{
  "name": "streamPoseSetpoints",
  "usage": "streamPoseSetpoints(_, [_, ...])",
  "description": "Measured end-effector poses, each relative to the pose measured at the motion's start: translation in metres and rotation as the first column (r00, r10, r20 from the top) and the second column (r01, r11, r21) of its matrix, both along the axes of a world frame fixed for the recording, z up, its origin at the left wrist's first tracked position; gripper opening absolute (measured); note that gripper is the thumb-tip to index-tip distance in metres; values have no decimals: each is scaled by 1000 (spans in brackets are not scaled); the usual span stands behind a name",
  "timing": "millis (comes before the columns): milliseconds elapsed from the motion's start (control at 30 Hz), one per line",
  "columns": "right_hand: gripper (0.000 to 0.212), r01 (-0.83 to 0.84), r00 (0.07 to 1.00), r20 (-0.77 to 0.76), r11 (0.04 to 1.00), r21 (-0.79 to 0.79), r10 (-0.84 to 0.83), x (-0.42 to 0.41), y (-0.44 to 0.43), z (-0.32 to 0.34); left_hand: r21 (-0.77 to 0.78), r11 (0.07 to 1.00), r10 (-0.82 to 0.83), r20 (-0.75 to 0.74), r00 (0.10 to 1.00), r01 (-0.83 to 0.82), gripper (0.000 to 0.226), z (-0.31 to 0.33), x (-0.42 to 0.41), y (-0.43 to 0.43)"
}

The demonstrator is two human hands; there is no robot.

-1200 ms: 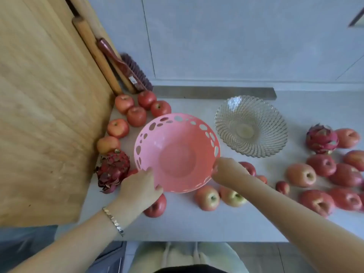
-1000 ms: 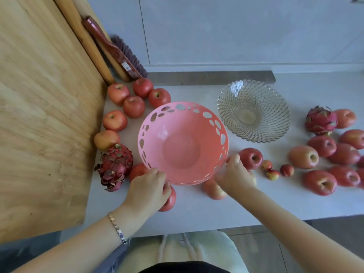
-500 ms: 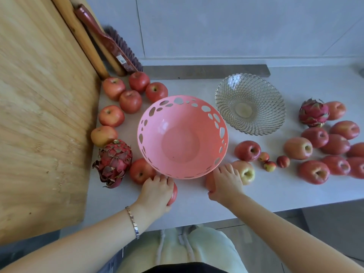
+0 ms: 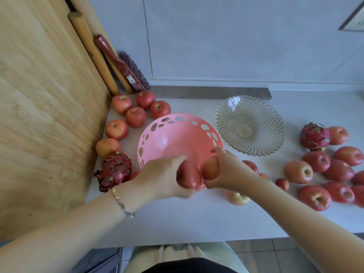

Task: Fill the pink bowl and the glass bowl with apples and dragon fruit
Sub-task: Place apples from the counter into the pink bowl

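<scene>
- Left hand (image 4: 163, 180), bracelet (image 4: 123, 203) on wrist, wrapped round a dark red apple (image 4: 188, 177), held above the near rim of the pink bowl (image 4: 173, 133).
- Right hand (image 4: 226, 170) gripping an orange-red apple (image 4: 209, 168); the 2 held apples are side by side, touching or nearly so.
- Pink bowl sits mid-desk (image 4: 187, 217), nothing inside it.
- Glass bowl (image 4: 250, 125) just to the right of the pink one & a bit further back, also with nothing in it.
- Left side: 6 apples in a loose cluster (image 4: 136, 117) by the wooden board (image 4: 45, 115), w/ a dragon fruit (image 4: 115, 170) at the near end of them.
- Right side: 2nd dragon fruit (image 4: 315, 136) touching an apple, plus a bunch of red apples (image 4: 334, 174) nearer the desk edge.
- Yellowish apple (image 4: 238, 198) on the desk under the right forearm; a few small fruits nearby, too blurred to name.
- Brush (image 4: 126, 66) & wooden rolling pin (image 4: 92, 52) lean in the back left corner.
</scene>
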State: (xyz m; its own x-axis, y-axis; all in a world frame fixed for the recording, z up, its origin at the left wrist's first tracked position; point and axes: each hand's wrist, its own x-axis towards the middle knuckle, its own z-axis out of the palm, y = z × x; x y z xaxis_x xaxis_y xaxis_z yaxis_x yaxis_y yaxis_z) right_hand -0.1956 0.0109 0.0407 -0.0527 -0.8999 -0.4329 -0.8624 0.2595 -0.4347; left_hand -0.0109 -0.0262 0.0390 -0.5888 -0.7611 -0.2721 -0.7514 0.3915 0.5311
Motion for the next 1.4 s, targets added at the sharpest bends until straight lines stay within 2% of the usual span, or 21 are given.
streamPoseSetpoints(33, [88, 13, 1000, 23, 999, -31, -13, 2, -9, -6, -22, 995, 92, -29, 995, -92, 47, -3, -3, -9])
streamPoseSetpoints(100, [88, 31, 999, 16, 998, -56, -30, 8, -27, -23, -114, 973, 203, 26, 979, -199, 51, -20, -8, -27])
streamPoseSetpoints(167, [85, 7, 999, -34, 999, -38, -8, 16, -43, -42, -190, 966, 206, 159, 966, -174, 55, -40, -9, -40])
streamPoseSetpoints(333, [77, -136, 963, -232, 991, 9, 134, 28, -79, -79, -200, 977, 149, 381, 913, -76, 59, -72, -14, -64])
streamPoseSetpoints(433, [73, -153, 947, -295, 986, -71, 125, 28, -95, -92, -217, 973, 165, 409, 898, -80, 68, -83, -19, -75])
streamPoseSetpoints(500, [75, -121, 960, -264, 987, -104, 90, 28, -101, -98, -240, 965, 199, 402, 894, -107, 74, -90, -23, -82])
streamPoseSetpoints(567, [64, -93, 975, -213, 989, -117, 66, 28, -103, -104, -243, 964, 204, 400, 894, -111, 73, -97, -26, -86])
streamPoseSetpoints(633, [57, -55, 986, -165, 992, -116, 36, 27, -101, -108, -216, 970, 188, 381, 905, -110, 68, -104, -27, -87])
streamPoseSetpoints(700, [62, -23, 993, -113, 996, -89, 13, 23, -98, -112, -211, 970, 189, 347, 919, -120, 66, -110, -27, -88])
streamPoseSetpoints(800, [70, -33, 998, -59, 998, -53, 30, 17, -93, -114, -358, 932, 169, 302, 938, -52, 77, -111, -28, -87])
streamPoseSetpoints(967, [84, -6, 999, 43, 1000, 22, 5, 11, -82, -106, -412, 908, 66, 327, 943, 79, 82, -122, -31, -83])
streamPoseSetpoints(1067, [64, 34, 998, 59, 998, -51, -31, -4, -70, -84, -415, 907, 70, 314, 947, 70, 75, -126, -30, -83])
streamPoseSetpoints(1167, [39, 256, 965, 92, 956, -145, -245, -31, -47, -52, -384, 923, 93, 300, 950, 31, 82, -121, -30, -80])
streamPoseSetpoints(1233, [37, 408, 913, 36, 906, -112, -406, -58, -26, -38, -348, 937, 110, 234, 966, -23, 79, -110, -34, -75])
streamPoseSetpoints(1300, [45, 528, 844, -109, 849, -11, -526, -84, -7, -38, -298, 947, 153, 75, 985, -124, 70, -96, -39, -67])
streamPoseSetpoints(1400, [64, 639, 763, -228, 760, 123, -605, -97, 8, -55, -243, 951, 157, -161, 974, -193, 64, -80, -43, -55])
